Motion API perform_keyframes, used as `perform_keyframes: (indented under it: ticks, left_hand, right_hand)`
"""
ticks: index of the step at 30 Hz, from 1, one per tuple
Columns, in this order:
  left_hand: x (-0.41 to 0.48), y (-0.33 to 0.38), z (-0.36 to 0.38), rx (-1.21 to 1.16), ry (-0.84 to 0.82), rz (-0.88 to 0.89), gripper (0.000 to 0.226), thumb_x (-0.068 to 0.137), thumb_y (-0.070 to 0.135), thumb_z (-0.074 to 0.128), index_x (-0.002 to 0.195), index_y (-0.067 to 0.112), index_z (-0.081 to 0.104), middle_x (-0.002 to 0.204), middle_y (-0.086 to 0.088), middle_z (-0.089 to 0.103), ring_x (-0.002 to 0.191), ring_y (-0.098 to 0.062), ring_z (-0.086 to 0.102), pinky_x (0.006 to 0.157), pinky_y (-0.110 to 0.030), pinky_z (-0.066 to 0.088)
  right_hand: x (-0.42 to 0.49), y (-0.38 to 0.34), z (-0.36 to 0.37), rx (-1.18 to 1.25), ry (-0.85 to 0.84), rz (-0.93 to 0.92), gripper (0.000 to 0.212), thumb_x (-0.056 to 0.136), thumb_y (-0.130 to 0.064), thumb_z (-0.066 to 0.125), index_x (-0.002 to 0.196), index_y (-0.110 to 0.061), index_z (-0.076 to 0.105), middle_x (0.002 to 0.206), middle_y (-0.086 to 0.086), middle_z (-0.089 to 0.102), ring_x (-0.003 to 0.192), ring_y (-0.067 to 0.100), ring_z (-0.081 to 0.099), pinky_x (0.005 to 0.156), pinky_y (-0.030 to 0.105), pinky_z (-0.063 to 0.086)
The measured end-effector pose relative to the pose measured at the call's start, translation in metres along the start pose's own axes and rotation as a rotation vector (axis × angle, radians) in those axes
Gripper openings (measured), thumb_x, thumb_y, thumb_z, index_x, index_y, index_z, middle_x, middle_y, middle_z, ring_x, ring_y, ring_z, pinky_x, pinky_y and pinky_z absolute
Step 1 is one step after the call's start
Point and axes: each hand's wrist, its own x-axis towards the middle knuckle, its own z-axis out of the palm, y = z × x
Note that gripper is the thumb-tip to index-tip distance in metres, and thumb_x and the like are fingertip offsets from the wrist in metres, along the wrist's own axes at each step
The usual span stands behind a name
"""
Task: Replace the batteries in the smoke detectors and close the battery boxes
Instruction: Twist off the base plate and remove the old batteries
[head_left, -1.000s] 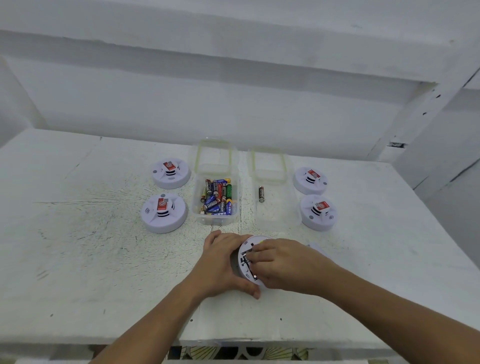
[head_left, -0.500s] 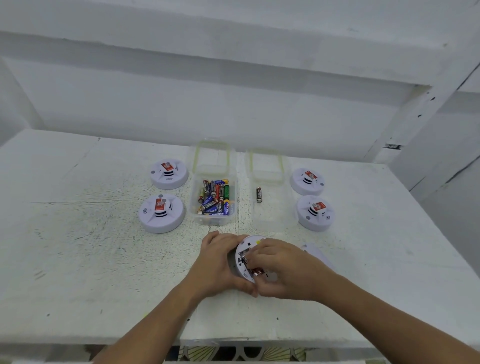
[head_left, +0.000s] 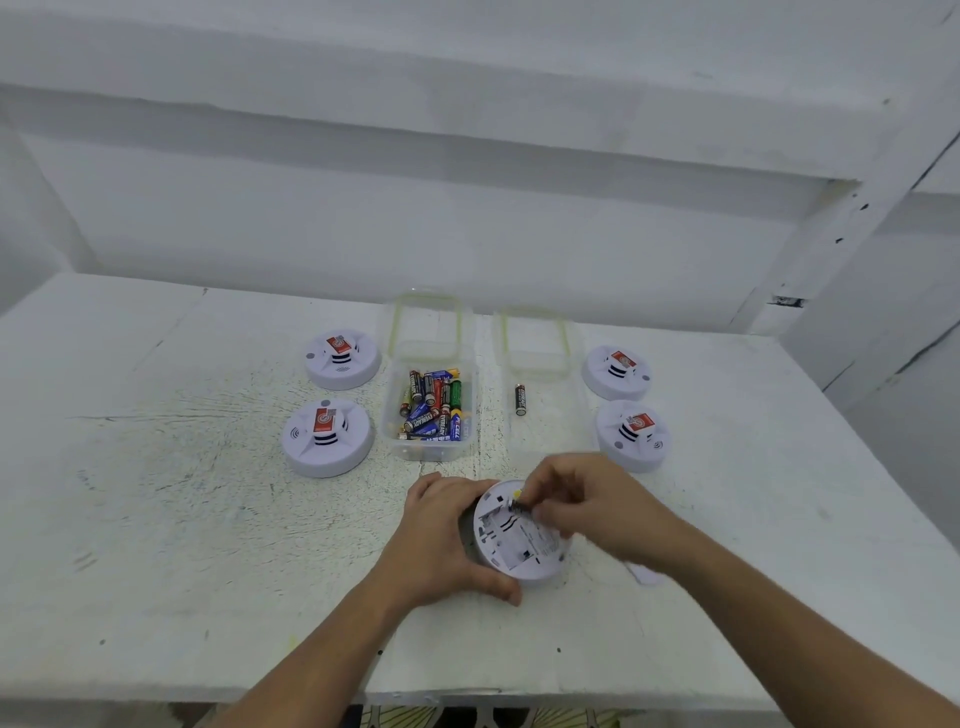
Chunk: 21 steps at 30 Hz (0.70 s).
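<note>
Five smoke detectors are on the white bench (head_left: 156, 493). Four of them stand with the red label up. Two are left of the boxes, the far left detector (head_left: 341, 359) and the near left detector (head_left: 327, 436). The other two are on the right side, the far right detector (head_left: 616, 371) and the near right detector (head_left: 631, 434).

The fifth detector (head_left: 514, 545) lies upside down near the front edge, between the two hands, with its battery compartment open to the camera. The left hand (head_left: 441, 540) holds it from the left side. Its grip is closed around the rim, with the thumb at the near edge and the fingers at the far edge.

The right hand (head_left: 597, 504) is over the upper right part of this detector. Its fingers are curled together at a small dark object (head_left: 521, 506) at the top edge of the compartment (this part is blurred). I cannot tell if the grip pinches the object or only touches it. A white piece (head_left: 644, 576) shows on the bench under the right forearm, mostly hidden.

Between the detector pairs stand two clear open boxes. The left box (head_left: 431, 453) holds a pile of mixed batteries (head_left: 431, 405), and its lid (head_left: 397, 322) lies just behind it. The right box (head_left: 550, 431) holds a single battery (head_left: 520, 399), and its lid (head_left: 563, 338) also lies behind.
</note>
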Motion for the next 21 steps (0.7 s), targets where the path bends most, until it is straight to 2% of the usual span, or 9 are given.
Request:
perform_keyframes:
  ticks: [2, 4, 6, 9, 11, 15, 16, 18, 21]
  left_hand:
    - [0.0, 0.0, -0.001, 0.005, -0.001, -0.007, 0.093, 0.029, 0.077, 0.077, 0.113, 0.057, 0.042, 0.111, 0.033, 0.05, 0.114, 0.012, 0.034, 0.109, -0.024, 0.019]
    - [0.0, 0.0, 0.0, 0.011, -0.004, -0.018, 0.097, 0.029, 0.078, 0.077, 0.116, 0.055, 0.042, 0.113, 0.032, 0.05, 0.116, 0.005, 0.035, 0.11, -0.024, 0.018]
    - [0.0, 0.001, -0.001, 0.015, -0.004, -0.027, 0.097, 0.029, 0.078, 0.078, 0.116, 0.056, 0.042, 0.114, 0.031, 0.05, 0.117, -0.001, 0.036, 0.108, -0.023, 0.02]
    - [0.0, 0.003, -0.001, 0.026, -0.013, -0.04, 0.097, 0.03, 0.075, 0.08, 0.116, 0.057, 0.04, 0.114, 0.033, 0.048, 0.117, -0.001, 0.033, 0.105, -0.019, 0.019]
    - [0.0, 0.005, -0.003, 0.03, -0.017, -0.05, 0.097, 0.031, 0.073, 0.082, 0.117, 0.057, 0.039, 0.115, 0.034, 0.046, 0.117, 0.0, 0.03, 0.104, -0.018, 0.018]
    - [-0.001, 0.006, -0.003, 0.041, -0.026, -0.06, 0.097, 0.031, 0.073, 0.081, 0.117, 0.058, 0.038, 0.116, 0.034, 0.047, 0.119, 0.002, 0.031, 0.102, -0.012, 0.012]
    - [-0.001, 0.006, -0.003, 0.043, -0.03, -0.06, 0.097, 0.031, 0.074, 0.081, 0.117, 0.058, 0.038, 0.116, 0.033, 0.047, 0.119, 0.003, 0.031, 0.103, -0.011, 0.009]
    - [-0.001, 0.006, -0.003, 0.041, -0.036, -0.061, 0.096, 0.033, 0.073, 0.082, 0.117, 0.058, 0.038, 0.116, 0.034, 0.046, 0.118, 0.01, 0.029, 0.104, -0.011, 0.006]
    - [-0.002, 0.008, -0.006, 0.024, -0.039, -0.057, 0.095, 0.035, 0.07, 0.083, 0.117, 0.057, 0.038, 0.115, 0.037, 0.043, 0.116, 0.025, 0.017, 0.103, -0.01, 0.007]
  right_hand:
    - [0.012, -0.01, -0.016, 0.166, 0.042, 0.029, 0.013, 0.082, 0.006, 0.064, 0.085, -0.007, 0.067, 0.076, 0.003, 0.07, 0.068, 0.014, 0.061, 0.06, 0.022, 0.051]
    - [0.028, -0.02, -0.029, 0.304, 0.102, 0.042, 0.012, 0.085, 0.009, 0.059, 0.083, -0.001, 0.064, 0.079, 0.01, 0.067, 0.069, 0.02, 0.06, 0.059, 0.024, 0.055]
    - [0.049, -0.024, -0.039, 0.337, 0.162, 0.067, 0.019, 0.089, 0.011, 0.051, 0.081, 0.001, 0.064, 0.084, 0.012, 0.064, 0.07, 0.022, 0.059, 0.062, 0.026, 0.058]
    - [0.083, -0.019, -0.045, 0.155, 0.266, 0.135, 0.031, 0.09, 0.011, 0.044, 0.078, -0.005, 0.068, 0.08, 0.014, 0.062, 0.065, 0.021, 0.061, 0.075, 0.036, 0.06]
    - [0.102, -0.016, -0.044, 0.019, 0.295, 0.197, 0.034, 0.088, 0.01, 0.041, 0.077, -0.008, 0.068, 0.073, 0.011, 0.059, 0.062, 0.023, 0.063, 0.078, 0.038, 0.058]
    - [0.126, -0.012, -0.035, -0.178, 0.24, 0.265, 0.022, 0.087, 0.007, 0.048, 0.086, -0.005, 0.066, 0.08, 0.007, 0.062, 0.066, 0.025, 0.063, 0.066, 0.031, 0.053]
    - [0.129, -0.011, -0.032, -0.245, 0.237, 0.257, 0.02, 0.085, 0.007, 0.05, 0.091, -0.004, 0.066, 0.084, 0.012, 0.065, 0.068, 0.027, 0.064, 0.065, 0.032, 0.052]
    - [0.136, -0.01, -0.027, -0.35, 0.261, 0.233, 0.023, 0.079, 0.012, 0.049, 0.089, -0.002, 0.064, 0.096, 0.026, 0.068, 0.077, 0.034, 0.066, 0.059, 0.03, 0.045]
    - [0.143, -0.006, -0.021, -0.371, 0.305, 0.214, 0.021, 0.074, 0.016, 0.046, 0.081, 0.002, 0.061, 0.099, 0.03, 0.067, 0.068, 0.026, 0.056, 0.052, 0.027, 0.036]
